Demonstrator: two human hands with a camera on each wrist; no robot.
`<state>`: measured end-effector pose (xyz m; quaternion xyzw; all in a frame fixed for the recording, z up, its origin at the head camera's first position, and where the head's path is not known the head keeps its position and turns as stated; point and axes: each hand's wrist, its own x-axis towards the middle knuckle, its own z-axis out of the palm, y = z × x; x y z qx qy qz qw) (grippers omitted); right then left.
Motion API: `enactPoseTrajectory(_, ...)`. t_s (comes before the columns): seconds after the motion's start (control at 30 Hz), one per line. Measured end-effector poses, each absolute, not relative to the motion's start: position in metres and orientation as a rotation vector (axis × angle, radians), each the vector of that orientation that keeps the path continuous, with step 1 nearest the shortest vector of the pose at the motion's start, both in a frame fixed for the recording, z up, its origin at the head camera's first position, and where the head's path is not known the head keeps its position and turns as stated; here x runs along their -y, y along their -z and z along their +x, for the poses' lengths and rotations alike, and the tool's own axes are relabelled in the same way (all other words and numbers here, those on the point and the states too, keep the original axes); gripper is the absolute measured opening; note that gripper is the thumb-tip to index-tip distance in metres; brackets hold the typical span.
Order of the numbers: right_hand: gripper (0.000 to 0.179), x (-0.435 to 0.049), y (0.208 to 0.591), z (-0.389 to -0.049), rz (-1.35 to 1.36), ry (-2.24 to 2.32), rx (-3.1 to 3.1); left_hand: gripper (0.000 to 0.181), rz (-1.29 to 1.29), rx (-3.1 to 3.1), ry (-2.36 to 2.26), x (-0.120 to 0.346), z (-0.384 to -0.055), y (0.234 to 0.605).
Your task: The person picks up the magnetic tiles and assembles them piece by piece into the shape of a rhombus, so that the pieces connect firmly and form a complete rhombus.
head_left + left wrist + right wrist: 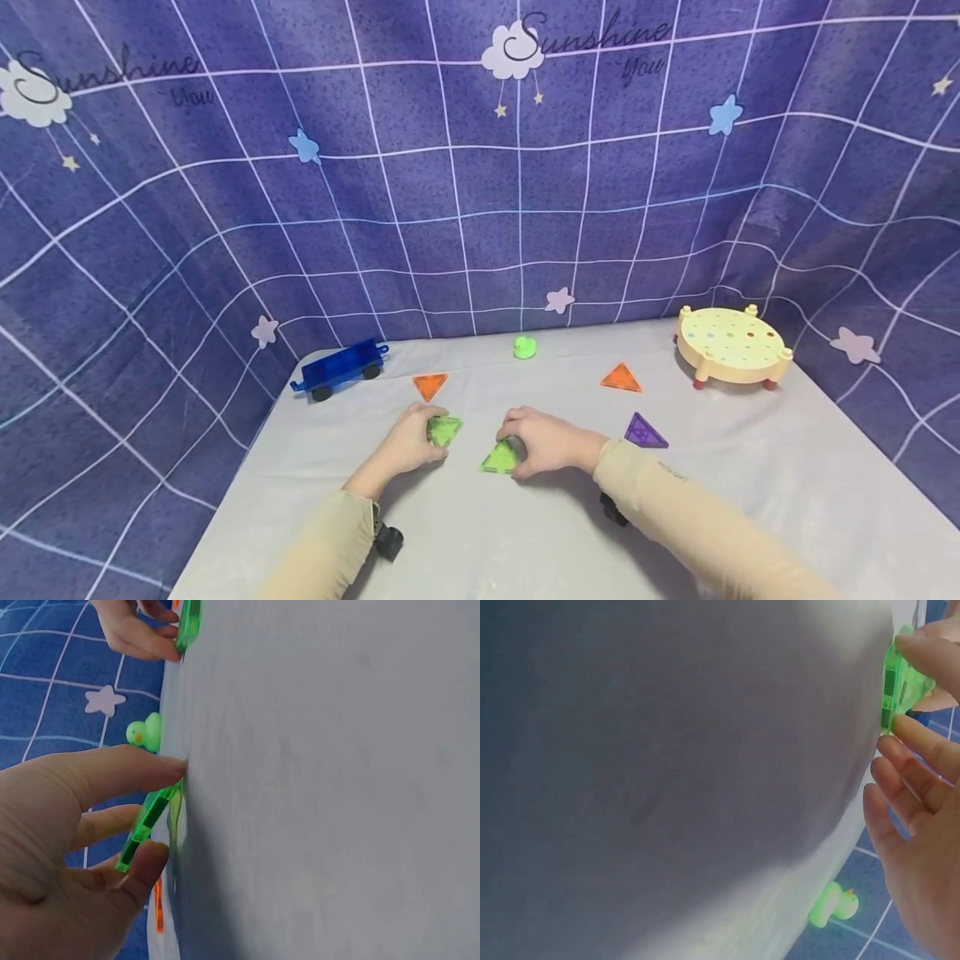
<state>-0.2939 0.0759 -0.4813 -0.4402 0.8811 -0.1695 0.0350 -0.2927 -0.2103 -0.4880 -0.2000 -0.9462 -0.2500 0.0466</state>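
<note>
My left hand [407,442] pinches a light green translucent triangular tile [446,430] by its edge. In the left wrist view this green tile [147,823] is tilted, with one edge close to the table. With thumb and fingers, my right hand [551,442] grips a second green triangular tile [498,459], a short way to the right and nearer the front. That tile [889,690] shows between the thumb and index finger in the right wrist view. The two green tiles are apart. Behind my left hand lies an orange triangular tile [430,385].
Another orange triangle [622,378] and a purple triangle [645,432] lie right of my right hand. A green toy duck [524,347] stands at the back. A blue toy wagon [341,368] is back left, a yellow round pegged stand [733,345] back right. A curtain [480,192] hangs behind the table.
</note>
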Motion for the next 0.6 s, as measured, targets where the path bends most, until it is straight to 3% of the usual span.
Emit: enactPoseTrajectory(0.6,0.064,-0.095,0.489,-0.308,-1.245,0.716,-2.728,0.076,-0.621,2.789,1.047,0.173,-0.296,0.495)
